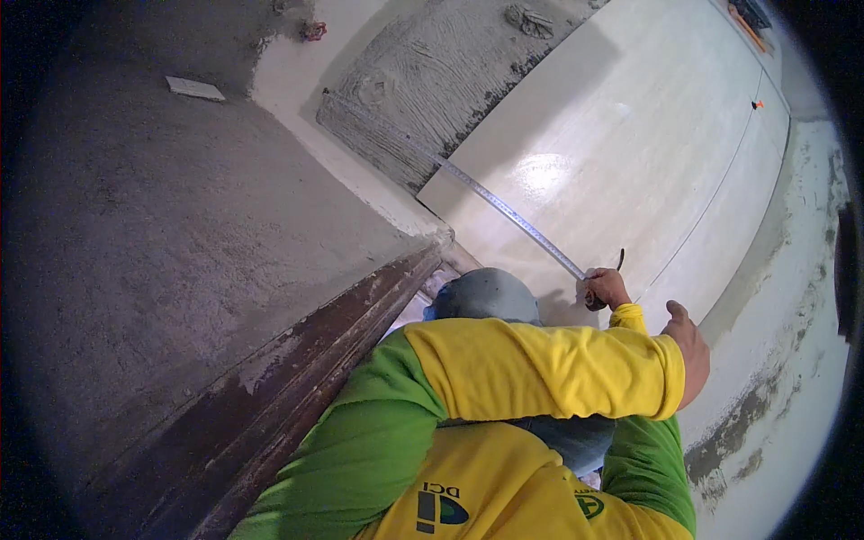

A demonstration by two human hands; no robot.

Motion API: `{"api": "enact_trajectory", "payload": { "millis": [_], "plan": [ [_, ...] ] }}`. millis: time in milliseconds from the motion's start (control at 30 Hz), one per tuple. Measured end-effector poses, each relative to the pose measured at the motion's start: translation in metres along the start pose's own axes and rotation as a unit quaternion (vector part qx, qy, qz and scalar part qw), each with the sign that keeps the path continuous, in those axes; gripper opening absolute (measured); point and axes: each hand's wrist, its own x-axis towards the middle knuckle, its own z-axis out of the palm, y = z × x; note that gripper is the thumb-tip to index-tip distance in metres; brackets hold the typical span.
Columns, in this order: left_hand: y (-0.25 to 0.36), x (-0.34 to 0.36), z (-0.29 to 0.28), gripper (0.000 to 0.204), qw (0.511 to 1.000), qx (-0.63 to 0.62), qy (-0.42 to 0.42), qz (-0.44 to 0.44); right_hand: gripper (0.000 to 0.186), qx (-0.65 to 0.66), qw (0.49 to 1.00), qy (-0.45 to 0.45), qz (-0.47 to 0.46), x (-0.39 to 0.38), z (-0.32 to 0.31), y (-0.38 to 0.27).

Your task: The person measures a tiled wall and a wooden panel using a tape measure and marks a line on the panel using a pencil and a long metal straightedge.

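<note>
My right hand (608, 286) is closed round a tape measure, its dark case partly hidden by the fingers. The metal tape blade (504, 211) runs out straight to the upper left, over a large pale glossy tile (576, 153) and the combed grey mortar (423, 81). Its far end lies by the base of the wall. A thin dark strap sticks up beside the hand. My left forearm crosses over the right one, in a yellow sleeve. Beyond its cuff, my left hand (689, 355) holds nothing visible; one digit points up and other fingers are partly hidden.
A dark wooden door frame (297, 360) runs along the lower left, next to a rough grey wall (180, 234). A red valve handle (313, 31) shows at the top. An orange clip (757, 104) sits on a tile joint. Orange-and-black tools (749, 25) lie far right.
</note>
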Motion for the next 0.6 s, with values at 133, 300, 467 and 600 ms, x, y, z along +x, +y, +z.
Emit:
{"api": "enact_trajectory", "payload": {
  "millis": [133,300,467,600],
  "plan": [
    [-0.003,0.002,-0.002,0.035,0.999,0.006,0.028,-0.027,0.013,0.072,0.997,-0.029,0.017,-0.001,-0.005,-0.003],
    [-0.013,0.008,-0.012,0.034,0.998,-0.021,-0.056,-0.009,0.015,0.015,0.999,-0.023,0.031,0.003,-0.008,-0.001],
    [-0.014,0.007,-0.018,0.034,0.996,-0.034,-0.077,-0.017,0.016,-0.026,1.0,-0.009,0.013,0.006,-0.007,0.004],
    [-0.015,0.005,-0.018,0.034,0.998,-0.019,-0.06,-0.024,0.015,0.008,1.0,-0.016,0.018,0.006,-0.007,0.005]
  ]
}}
